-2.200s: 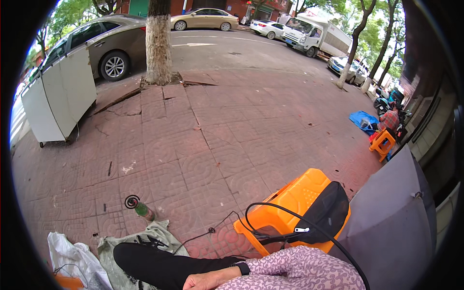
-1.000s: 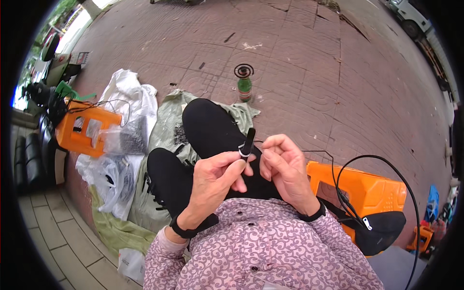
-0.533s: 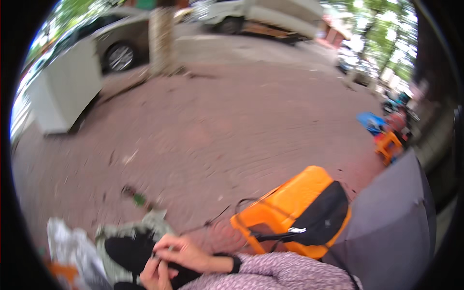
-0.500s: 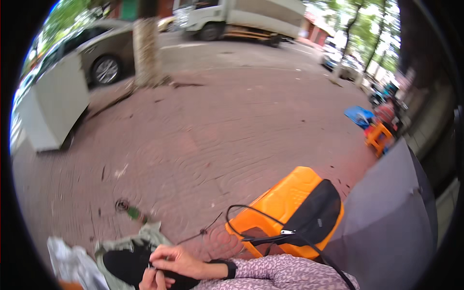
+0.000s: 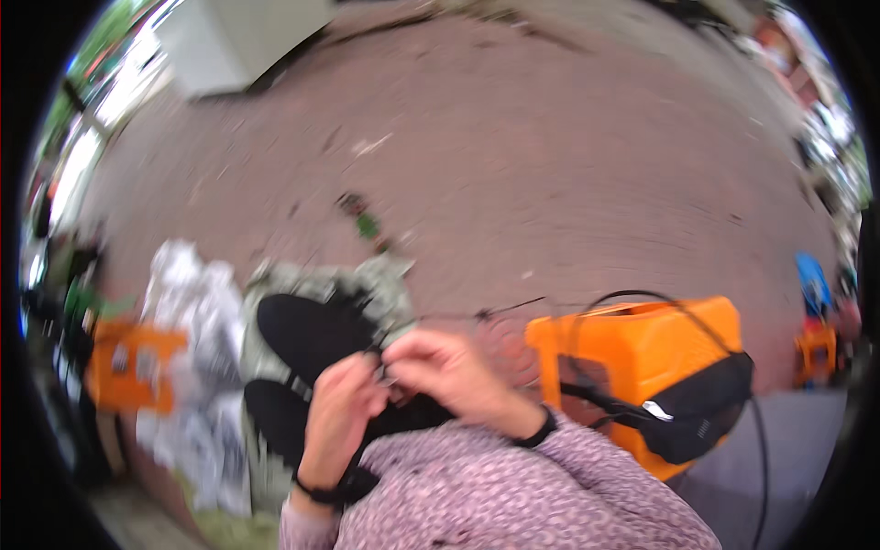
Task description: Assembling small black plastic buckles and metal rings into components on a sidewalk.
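- In the head view, the left hand [image 5: 341,408] is raised in front of the black-trousered knees [image 5: 302,335], its fingers bent together and pinching a small dark piece [image 5: 377,356] of blurred outline.
- The small dark piece sits right at the fingertips, between the two hands, at the upper end of the left hand and just to the left of the right hand; its material and exact shape are too blurred to tell.
- The right hand [image 5: 454,380] reaches in from the right, thumb and forefinger brought close together beside the piece; whether they grip it too, I cannot tell.
- Each wrist wears a black band, and the sleeves belong to a pinkish-purple patterned shirt [image 5: 513,495].
- Under the knees spreads a grey-green sheet [image 5: 385,280], with crumpled whitish plastic sacks [image 5: 197,302] to its left.
- Beside those sacks, at the left, stands an orange plastic stool [image 5: 137,362].
- Beyond the sheet, on the reddish paving [image 5: 550,183], is a green bottle [image 5: 368,226] with a dark coil [image 5: 350,203] at its top, both blurred.
- To the right of the right hand stands a larger-looking orange plastic stool [image 5: 697,316], carrying a black bag [image 5: 706,403] with a pale zip pull.
- At the upper left is a whitish box-like panel [image 5: 243,41].
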The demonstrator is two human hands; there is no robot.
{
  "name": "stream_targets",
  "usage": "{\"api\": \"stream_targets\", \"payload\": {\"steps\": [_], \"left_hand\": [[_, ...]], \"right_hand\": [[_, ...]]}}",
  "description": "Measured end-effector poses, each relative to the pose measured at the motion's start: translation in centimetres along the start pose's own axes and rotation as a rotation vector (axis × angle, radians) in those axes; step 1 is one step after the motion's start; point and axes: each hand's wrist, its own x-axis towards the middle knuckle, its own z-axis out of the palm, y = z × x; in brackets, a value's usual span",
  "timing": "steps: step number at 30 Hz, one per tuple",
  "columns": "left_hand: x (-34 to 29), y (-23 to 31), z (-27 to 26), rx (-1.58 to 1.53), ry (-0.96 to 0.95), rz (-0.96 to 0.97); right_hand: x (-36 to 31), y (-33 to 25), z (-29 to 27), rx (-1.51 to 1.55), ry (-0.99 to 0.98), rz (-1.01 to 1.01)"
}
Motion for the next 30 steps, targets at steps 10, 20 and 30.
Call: {"api": "stream_targets", "payload": {"steps": [10, 20, 30], "left_hand": [[-2.7, -1.1, -2.7, -0.003, 0.158, 0.072], [-4.7, -1.2, -3.7, 0.16, 0.328, 0.146], [-5.2, -2.1, -5.2, 0.022, 0.329, 0.232]], "right_hand": [[0.8, 1.1, 1.9, 0.214, -0.148, 0.231], [0.4, 1.6, 3.9, 0.16, -0.042, 0.296], [0.3, 1.5, 4.7, 0.084, -0.033, 0.322]]}}
